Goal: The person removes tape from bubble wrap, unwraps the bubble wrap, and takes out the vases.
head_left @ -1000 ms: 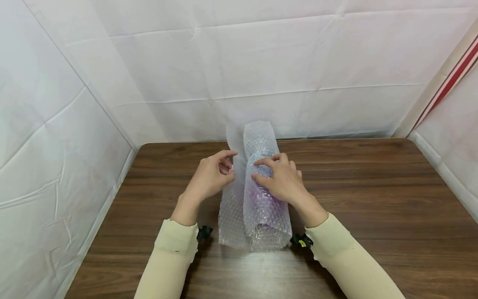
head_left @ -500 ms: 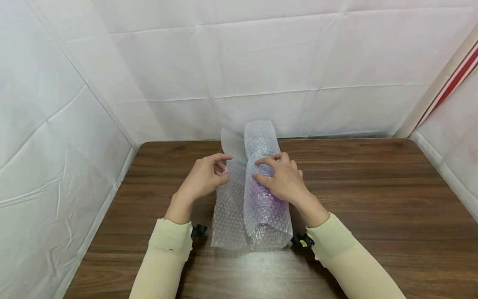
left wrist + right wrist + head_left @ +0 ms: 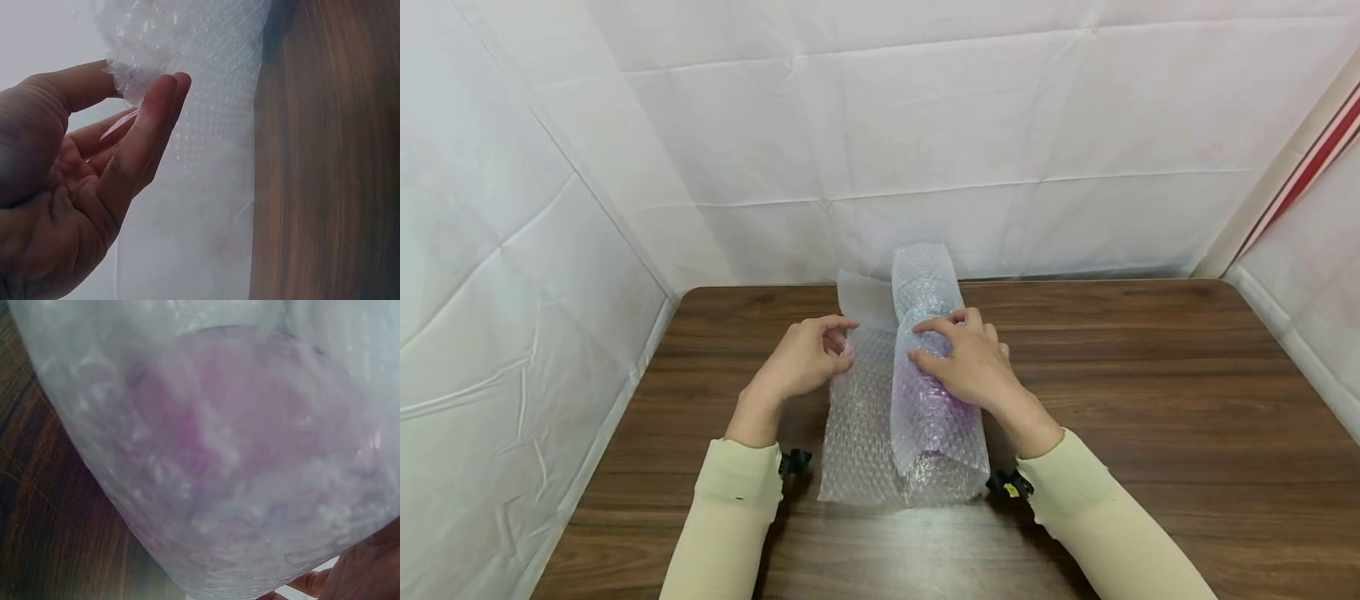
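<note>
A bubble-wrap roll (image 3: 936, 417) lies lengthwise on the table, pointing away from me. Through its layers shows a purple-pink rounded thing (image 3: 244, 406), whose kind I cannot tell. A loose flap of bubble wrap (image 3: 865, 433) spreads out on its left side. My left hand (image 3: 805, 358) holds the flap's edge; in the left wrist view the crinkled wrap edge (image 3: 128, 75) sits between thumb and fingers. With bent fingers, my right hand (image 3: 970, 358) holds the roll near its middle, thumb and index apart on top. Wrap covers most of the right wrist view.
The brown wooden table (image 3: 1135, 392) extends to both sides of the roll. White sheeting (image 3: 820, 125) hangs behind and at the sides. The far end of the roll reaches the table's back edge. A red stripe (image 3: 1311, 171) runs along the right side.
My left hand has moved left, drawing the flap of bubble wrap outward and flatter, away from the roll. My right hand and the roll have stayed nearly where they were.
</note>
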Demonstrator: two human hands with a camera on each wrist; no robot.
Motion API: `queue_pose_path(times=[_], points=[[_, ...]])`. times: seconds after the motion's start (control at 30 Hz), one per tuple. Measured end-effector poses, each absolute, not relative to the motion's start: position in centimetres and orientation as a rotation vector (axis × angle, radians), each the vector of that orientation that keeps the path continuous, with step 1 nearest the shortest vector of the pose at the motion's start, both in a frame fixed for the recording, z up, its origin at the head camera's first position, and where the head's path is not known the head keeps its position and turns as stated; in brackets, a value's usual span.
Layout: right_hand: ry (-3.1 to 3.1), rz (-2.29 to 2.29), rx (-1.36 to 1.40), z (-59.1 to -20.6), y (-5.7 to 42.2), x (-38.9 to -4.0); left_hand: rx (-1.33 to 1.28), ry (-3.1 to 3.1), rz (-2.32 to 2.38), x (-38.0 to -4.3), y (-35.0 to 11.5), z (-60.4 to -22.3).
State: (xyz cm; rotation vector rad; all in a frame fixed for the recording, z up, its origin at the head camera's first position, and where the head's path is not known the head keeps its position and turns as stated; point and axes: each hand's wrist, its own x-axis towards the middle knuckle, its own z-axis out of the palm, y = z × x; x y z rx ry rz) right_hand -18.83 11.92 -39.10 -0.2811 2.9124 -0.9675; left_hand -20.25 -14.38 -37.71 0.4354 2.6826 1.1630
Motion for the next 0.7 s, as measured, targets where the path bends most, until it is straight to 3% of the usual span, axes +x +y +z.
queue_pose_path(times=[0.7], points=[[2.911,-0.977,-0.275,-39.30,12.21,-18.98,0.396,2.582,1.167,-20.66,-15.00,-38.31]])
